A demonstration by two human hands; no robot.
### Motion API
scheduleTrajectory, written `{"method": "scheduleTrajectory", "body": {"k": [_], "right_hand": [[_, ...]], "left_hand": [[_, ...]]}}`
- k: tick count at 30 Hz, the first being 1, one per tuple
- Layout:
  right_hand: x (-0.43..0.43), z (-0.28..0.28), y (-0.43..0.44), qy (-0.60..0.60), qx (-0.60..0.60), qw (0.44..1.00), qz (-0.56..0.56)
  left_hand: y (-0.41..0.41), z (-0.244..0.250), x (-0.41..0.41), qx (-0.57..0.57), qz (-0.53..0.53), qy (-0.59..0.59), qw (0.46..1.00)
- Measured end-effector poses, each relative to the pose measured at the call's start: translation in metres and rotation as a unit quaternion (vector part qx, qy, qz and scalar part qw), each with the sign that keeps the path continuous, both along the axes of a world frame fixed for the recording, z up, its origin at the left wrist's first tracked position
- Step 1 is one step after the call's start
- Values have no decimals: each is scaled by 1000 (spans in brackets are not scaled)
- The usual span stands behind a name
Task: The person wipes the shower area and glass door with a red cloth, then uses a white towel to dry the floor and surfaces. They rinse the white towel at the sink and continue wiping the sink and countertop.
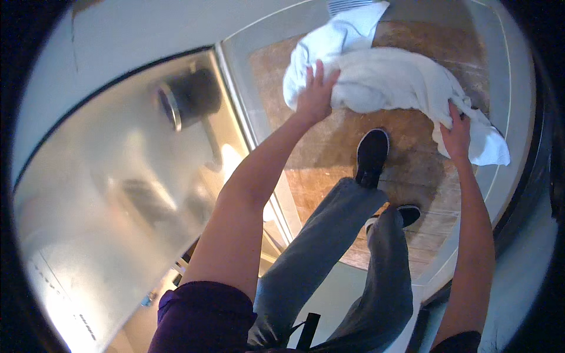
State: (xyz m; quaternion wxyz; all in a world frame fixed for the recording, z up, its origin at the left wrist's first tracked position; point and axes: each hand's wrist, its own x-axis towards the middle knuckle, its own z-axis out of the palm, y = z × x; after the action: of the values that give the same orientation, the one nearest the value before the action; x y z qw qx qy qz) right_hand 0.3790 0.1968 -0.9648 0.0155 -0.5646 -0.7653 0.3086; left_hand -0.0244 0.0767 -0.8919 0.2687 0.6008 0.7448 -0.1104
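A bunched white towel (388,79) lies in a curved heap across a brown plank-patterned floor (326,145), ahead of my feet. My left hand (315,95) is on the towel's left part with its fingers spread. At the right end, my right hand (457,130) has its thumb and fingers at a fold and appears to grip the cloth; its fingertips are partly hidden. One towel corner reaches up to a striped piece (348,6) at the top edge, whose kind I cannot tell.
A translucent panel (110,176) with a metal edge stands on my left, and a dark cylindrical container (190,99) shows blurred through it. My black shoes (373,152) are on the floor below the towel. A pale border (499,185) runs along the floor's right side.
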Motion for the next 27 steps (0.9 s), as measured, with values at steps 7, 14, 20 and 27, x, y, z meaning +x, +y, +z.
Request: {"method": "scheduleTrajectory", "body": {"k": [7,14,20,27], "right_hand": [[-13,86,-5,-35,-155,987,38],[-181,85,61,91,-42,991,92],[-302,-32,70,-56,147,959,237],[-345,-21,55,-168,104,950,241]], "left_hand": [[-177,113,-53,-53,255,-228,938],[-81,146,-267,183,252,143,939],[9,24,-279,65,168,119,976],[-45,-81,-268,52,232,-4,971]]}}
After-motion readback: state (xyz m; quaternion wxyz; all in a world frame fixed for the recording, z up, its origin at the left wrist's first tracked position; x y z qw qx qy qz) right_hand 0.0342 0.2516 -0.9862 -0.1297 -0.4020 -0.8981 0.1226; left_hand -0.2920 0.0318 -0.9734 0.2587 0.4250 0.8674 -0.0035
